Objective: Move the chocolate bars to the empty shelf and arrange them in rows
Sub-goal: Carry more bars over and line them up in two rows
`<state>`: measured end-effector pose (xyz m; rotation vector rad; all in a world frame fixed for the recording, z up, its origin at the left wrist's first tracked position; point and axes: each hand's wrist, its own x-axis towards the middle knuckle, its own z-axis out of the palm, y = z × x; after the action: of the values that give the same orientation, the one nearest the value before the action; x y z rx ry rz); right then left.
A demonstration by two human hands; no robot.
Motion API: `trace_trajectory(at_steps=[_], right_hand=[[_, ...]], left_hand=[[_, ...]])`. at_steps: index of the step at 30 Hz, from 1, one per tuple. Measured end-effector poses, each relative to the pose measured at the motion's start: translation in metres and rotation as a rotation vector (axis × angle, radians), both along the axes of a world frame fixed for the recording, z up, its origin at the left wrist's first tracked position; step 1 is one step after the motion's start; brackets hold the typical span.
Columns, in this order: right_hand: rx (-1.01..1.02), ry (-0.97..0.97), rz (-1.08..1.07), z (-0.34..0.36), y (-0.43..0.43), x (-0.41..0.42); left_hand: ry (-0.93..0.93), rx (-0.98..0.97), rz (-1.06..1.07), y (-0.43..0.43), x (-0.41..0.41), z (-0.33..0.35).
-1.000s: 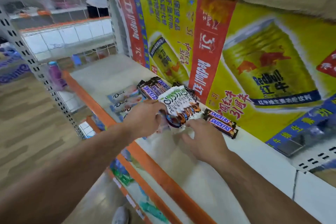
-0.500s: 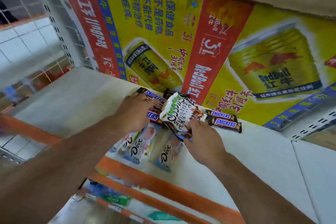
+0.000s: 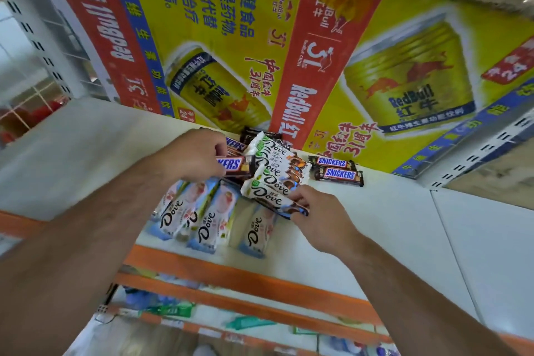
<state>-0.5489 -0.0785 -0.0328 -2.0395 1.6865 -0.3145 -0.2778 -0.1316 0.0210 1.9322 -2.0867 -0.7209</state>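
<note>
Fanning out from a single pinch point, the white Dove bars [image 3: 271,176] sit lifted above the shelf [image 3: 404,228], and we take that fan as our landmark. Its long axis runs on a slant, from the near end at the grip up and away toward the Red Bull poster [image 3: 231,37] behind it. The right hand [image 3: 320,217] has that near end, thumb and curled fingers pinching the wrappers together where they overlap, so the bars spread only at their far tips. On the fan's other side the left hand [image 3: 199,156] curls over the end of the Snickers stack [image 3: 232,164], which touches or lies just under the fan's far half; its grip looks closed on the stack, though the fingertips are hidden. Just in front of the fan, toward the orange lip [image 3: 231,272], the pale-blue Dove bars [image 3: 202,214] lie side by side, pointing front to back. To the fan's right, near but apart, a Snickers pair [image 3: 336,170] lies along the foot of the poster. We judge the coming move belongs to the right hand, as it already holds the fan. Bare shelf lies on that same side, so swinging the bars parallel to the pale-blue row would start a fresh row there.
</note>
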Motion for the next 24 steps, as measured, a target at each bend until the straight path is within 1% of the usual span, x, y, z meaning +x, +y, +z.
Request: trace_trajectory(at_steps=[4,7,11,14,17,24], right_hand=[[-0.028,0.037,0.024,0.000,0.007,-0.010],[-0.032,-0.004,0.030,0.007,0.013,-0.023],[0.004,-0.107,0.028,0.019,0.033,-0.059],[0.012,-0.218,0.010,0.029,0.056,-0.107],[-0.012,-0.287,-0.046,0.038,0.083,-0.164],[-0.064,-0.344,-0.236,0.043,0.161,-0.311]], left_hand=[[0.148,-0.028,0.094,0.008,-0.015,0.008],[0.199,0.038,0.047,0.020,-0.042,0.017],[0.207,0.131,-0.039,0.035,-0.091,0.020],[0.215,0.164,-0.086,0.047,-0.138,0.018],[0.243,0.199,-0.114,0.061,-0.193,0.016],[0.279,0.215,-0.225,0.100,-0.352,0.015]])
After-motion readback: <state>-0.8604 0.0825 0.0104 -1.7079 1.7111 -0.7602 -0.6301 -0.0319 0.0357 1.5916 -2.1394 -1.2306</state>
